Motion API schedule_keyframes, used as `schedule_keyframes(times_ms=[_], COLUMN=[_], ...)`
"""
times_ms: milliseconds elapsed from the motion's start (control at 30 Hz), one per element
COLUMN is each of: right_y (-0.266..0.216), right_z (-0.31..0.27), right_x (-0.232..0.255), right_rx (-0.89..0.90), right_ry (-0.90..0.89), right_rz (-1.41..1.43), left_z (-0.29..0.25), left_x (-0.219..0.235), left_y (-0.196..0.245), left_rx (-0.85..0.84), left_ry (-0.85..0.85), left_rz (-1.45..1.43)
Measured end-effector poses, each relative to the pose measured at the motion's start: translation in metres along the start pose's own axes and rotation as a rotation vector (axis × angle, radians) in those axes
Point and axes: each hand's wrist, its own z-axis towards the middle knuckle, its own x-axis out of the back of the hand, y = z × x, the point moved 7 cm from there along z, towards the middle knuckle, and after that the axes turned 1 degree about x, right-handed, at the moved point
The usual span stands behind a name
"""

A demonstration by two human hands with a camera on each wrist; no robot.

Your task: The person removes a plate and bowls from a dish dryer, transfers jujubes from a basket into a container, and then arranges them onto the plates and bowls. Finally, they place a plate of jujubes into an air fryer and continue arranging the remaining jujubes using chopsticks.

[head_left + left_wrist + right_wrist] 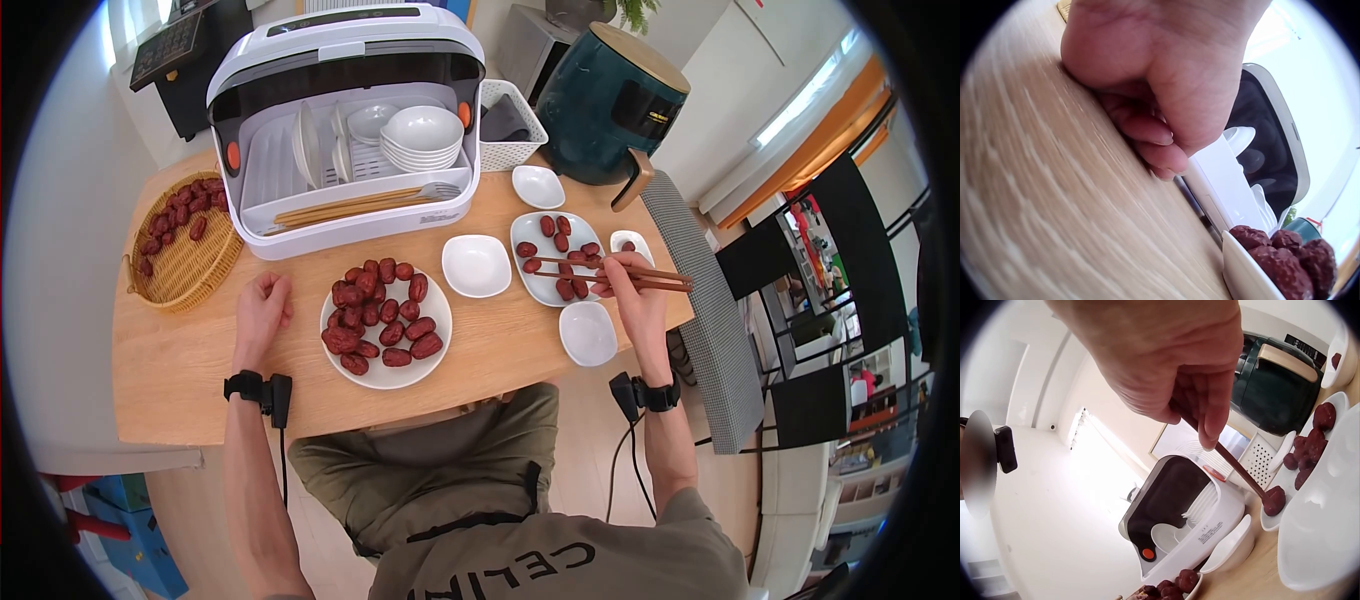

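Observation:
My right hand (634, 292) holds a pair of brown wooden chopsticks (660, 284) over a pale oval plate (588, 229) with several red dates on it. The chopstick tips are right at a date (1274, 501) lying at the end of that plate in the right wrist view. My left hand (262, 312) rests on the table with its fingers loosely curled, holding nothing; the left wrist view shows its fingertips close to the wood. To its right stands a round white plate (405, 376) heaped with wrinkled red dates (345, 295).
Small white dishes (476, 266) (588, 334) (538, 187) surround the oval plate; another dish (642, 262) holds a date. Behind stand a white dish cabinet (360, 226) with bowls and chopsticks, a white basket (512, 153) and a green air fryer (590, 110). A wicker tray (190, 262) of dates sits left.

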Motion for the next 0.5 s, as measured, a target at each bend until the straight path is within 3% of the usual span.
schedule_keyframes(times_ms=[500], right_y=[0.0007], right_z=[0.0025], right_x=[0.0089], right_rx=[0.000], right_ry=[0.054], right_rz=[0.007], left_z=[0.0012], left_x=[0.0004], left_y=[-0.0034], left_rx=[0.001], left_ry=[0.016], left_rz=[0.008])
